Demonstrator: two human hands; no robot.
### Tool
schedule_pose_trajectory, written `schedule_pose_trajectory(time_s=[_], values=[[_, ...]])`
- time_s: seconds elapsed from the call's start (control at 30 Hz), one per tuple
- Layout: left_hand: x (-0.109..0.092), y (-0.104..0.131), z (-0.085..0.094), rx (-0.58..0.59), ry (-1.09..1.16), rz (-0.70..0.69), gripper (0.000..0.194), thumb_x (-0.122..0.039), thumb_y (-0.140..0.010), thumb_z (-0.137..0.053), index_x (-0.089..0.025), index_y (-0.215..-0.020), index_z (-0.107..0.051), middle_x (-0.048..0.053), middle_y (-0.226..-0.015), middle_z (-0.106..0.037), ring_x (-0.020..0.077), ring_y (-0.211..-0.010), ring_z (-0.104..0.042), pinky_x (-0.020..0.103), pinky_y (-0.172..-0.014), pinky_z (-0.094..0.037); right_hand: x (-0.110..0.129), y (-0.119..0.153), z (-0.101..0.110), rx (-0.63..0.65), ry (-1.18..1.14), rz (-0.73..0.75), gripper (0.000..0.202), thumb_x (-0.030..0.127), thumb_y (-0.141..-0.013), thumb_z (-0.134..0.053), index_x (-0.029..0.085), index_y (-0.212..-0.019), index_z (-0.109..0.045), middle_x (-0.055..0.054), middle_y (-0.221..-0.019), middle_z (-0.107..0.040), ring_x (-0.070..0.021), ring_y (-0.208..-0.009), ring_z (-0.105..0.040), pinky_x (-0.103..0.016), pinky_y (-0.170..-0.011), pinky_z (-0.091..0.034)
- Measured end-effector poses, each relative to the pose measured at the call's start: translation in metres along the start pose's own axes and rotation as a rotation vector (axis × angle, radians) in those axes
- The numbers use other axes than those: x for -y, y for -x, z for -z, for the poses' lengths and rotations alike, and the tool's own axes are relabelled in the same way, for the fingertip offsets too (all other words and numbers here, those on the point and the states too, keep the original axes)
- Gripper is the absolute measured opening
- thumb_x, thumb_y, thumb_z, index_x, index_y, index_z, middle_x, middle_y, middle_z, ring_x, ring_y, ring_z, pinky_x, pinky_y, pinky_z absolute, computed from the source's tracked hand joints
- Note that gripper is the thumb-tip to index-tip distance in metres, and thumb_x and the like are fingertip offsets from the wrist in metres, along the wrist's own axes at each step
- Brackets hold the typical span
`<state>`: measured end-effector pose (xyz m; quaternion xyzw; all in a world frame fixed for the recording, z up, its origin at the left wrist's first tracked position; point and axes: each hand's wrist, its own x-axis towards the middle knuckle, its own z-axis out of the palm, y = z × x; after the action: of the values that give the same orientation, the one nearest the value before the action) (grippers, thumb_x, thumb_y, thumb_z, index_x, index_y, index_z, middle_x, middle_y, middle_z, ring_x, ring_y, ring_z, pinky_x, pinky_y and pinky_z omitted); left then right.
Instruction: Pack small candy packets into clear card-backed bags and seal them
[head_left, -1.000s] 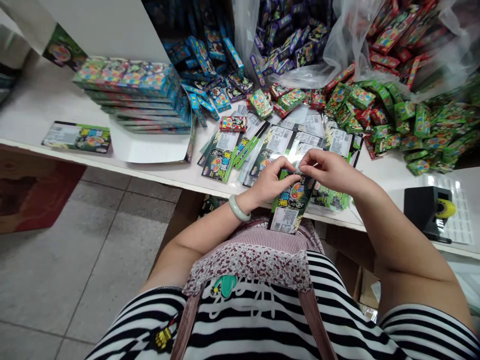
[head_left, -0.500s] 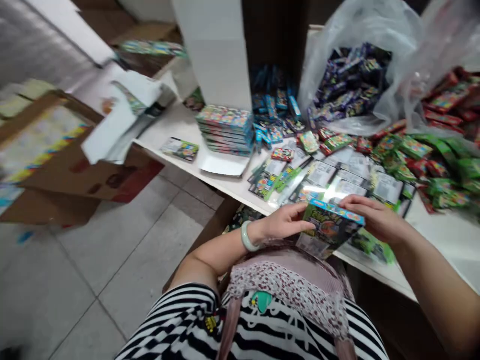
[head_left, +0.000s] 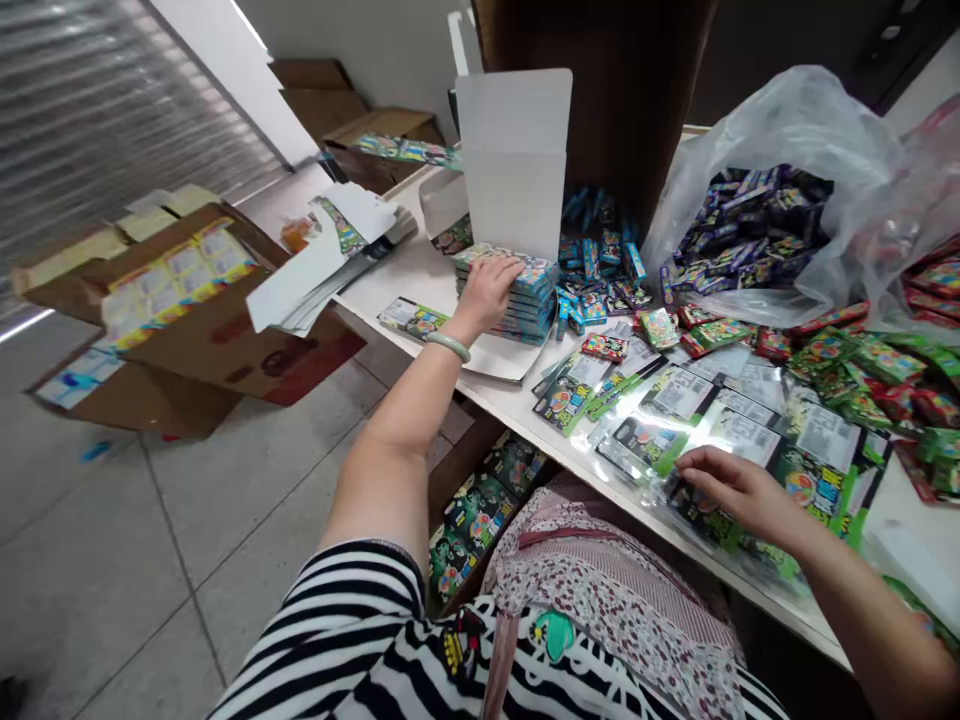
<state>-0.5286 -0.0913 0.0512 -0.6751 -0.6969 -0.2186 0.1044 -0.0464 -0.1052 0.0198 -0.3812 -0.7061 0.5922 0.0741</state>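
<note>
My left hand [head_left: 491,290], with a pale bangle at its wrist, lies over the top of a stack of flat, colourful packs [head_left: 525,320]. The stack stands in a white carton [head_left: 514,120] whose tall lid is raised. The left fingers are stretched across the uppermost pack. Over glossy printed plastic pouches [head_left: 810,470] near the table's front edge, my right hand [head_left: 731,485] has loosely bent fingers with nothing visible held in them. Its fingertips are at a pouch; whether they touch it I cannot tell.
Clear plastic bags hold purple sweet packets [head_left: 750,230] and red ones. Loose blue packets [head_left: 600,260] and green packets [head_left: 862,360] lie on the table. Flat white cartons [head_left: 322,270] overhang its left end. A cardboard box [head_left: 217,340] is at the left, and a box of dark packs [head_left: 480,510] is below.
My left hand has left the pack both hands were holding in front of me and reached to the stack in the white carton. My right hand has lowered to the pouches. The view has shifted.
</note>
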Motion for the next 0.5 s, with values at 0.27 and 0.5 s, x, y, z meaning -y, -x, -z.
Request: schedule_pose_trajectory(time_s=[0.27,0.5], values=[[-0.059,0.030,-0.029,-0.080,0.143,0.001,0.083,-0.051,-0.091,-0.060,-0.011,-0.155,-0.023,0.018,-0.167,-0.018,0.0330,-0.156,-0.006,0.059,-0.127,-0.004,-0.014,-0.023,0.036,-0.226,0.347,0.072,0.033,0.050,-0.087,-0.058,0.023,-0.098,-0.071,-0.009,-0.097,-0.075,-0.0268,-0.088,-0.070,-0.042,-0.082,-0.057],[-0.225,0.095,-0.093,0.627,0.361,-0.101,0.085,-0.062,-0.088,-0.057,-0.015,-0.154,-0.028,0.022,-0.165,-0.022,0.0384,-0.156,-0.010,0.062,-0.124,-0.016,0.000,-0.104,0.033,-0.342,0.950,0.095,0.066,0.032,-0.083,-0.071,0.002,-0.139,-0.050,-0.027,-0.140,-0.056,-0.0394,-0.131,-0.049,-0.050,-0.110,-0.039]])
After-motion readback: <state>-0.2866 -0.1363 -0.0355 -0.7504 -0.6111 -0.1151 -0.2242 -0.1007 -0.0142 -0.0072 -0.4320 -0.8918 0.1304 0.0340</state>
